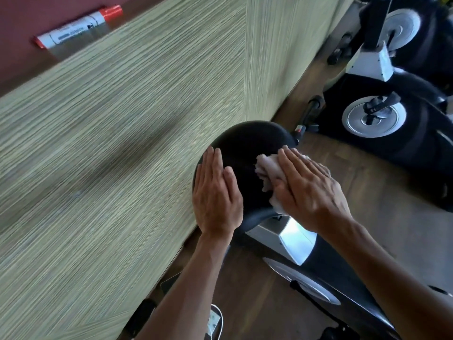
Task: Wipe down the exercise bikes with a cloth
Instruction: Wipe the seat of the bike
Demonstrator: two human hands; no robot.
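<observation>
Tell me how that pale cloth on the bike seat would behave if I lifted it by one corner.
The cloth is bunched in soft folds under the right hand, so it would probably hang limp. It looks thin, likely light. On the smooth black seat it may slide easily.

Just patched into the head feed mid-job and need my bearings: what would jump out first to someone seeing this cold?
Dead centre, two bare hands lie flat on a black bike saddle: the left hand steadies its left side, while the right hand presses a crumpled pale cloth onto its right side. A streaked green wall panel fills the left, and two more exercise bikes stand at the upper right.
</observation>
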